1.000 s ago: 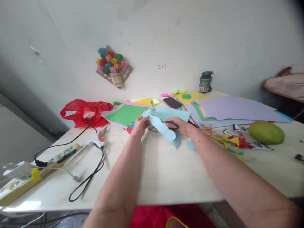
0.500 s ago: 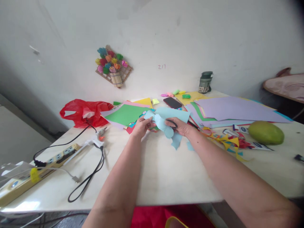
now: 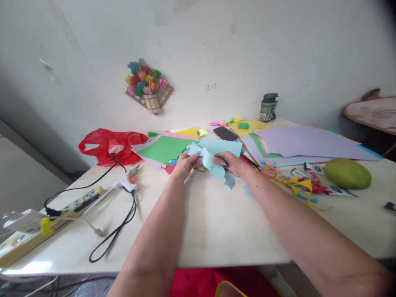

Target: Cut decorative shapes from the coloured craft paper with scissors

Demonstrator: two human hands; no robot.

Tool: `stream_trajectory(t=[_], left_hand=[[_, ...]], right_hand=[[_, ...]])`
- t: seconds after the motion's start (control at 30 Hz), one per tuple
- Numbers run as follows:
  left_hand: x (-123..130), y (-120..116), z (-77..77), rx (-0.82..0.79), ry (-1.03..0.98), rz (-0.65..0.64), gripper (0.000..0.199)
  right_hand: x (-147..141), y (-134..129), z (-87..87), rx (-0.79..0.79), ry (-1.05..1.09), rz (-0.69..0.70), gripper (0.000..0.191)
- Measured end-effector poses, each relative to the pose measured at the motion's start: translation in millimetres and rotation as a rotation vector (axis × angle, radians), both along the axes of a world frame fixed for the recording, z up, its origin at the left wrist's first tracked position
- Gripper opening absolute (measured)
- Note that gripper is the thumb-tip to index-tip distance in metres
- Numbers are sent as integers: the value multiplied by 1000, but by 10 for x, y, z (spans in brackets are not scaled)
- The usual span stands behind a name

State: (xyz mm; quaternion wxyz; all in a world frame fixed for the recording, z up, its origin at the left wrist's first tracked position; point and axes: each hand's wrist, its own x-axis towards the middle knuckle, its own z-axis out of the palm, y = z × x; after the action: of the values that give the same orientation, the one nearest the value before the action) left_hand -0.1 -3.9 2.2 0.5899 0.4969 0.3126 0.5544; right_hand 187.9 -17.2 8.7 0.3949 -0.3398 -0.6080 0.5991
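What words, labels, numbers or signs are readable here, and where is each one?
"217": handwritten on the wall.
Too blurred to read: lettering on the white-and-blue packaging beside the green fruit.
Too small to read: markings on the dark green bottle.

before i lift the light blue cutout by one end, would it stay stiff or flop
Probably floppy: the light blue cutout bends partway along. It seems thin like paper, so likely very light. Its narrower parts might crease or tear.

Craft workspace, from the coloured sheets (image 3: 303, 142), scraps (image 3: 299, 183) and glue gun (image 3: 126, 180).
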Motion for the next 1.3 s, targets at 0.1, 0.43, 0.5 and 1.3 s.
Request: stream_trajectory(t=[0.1, 0.43, 0.5, 1.3], left_hand=[[-3, 5, -11, -12, 10, 11, 34], [7, 54, -58, 15, 5, 207, 33], [5, 63, -59, 19, -5, 220, 33], [130, -4, 55, 22, -67, 153, 22]], right_hand=[[3, -3, 2, 18, -8, 4, 28], [-5, 34, -29, 76, -62, 64, 28], [4, 31, -27, 53, -109, 62, 28], [60, 72, -40, 158, -116, 59, 31]])
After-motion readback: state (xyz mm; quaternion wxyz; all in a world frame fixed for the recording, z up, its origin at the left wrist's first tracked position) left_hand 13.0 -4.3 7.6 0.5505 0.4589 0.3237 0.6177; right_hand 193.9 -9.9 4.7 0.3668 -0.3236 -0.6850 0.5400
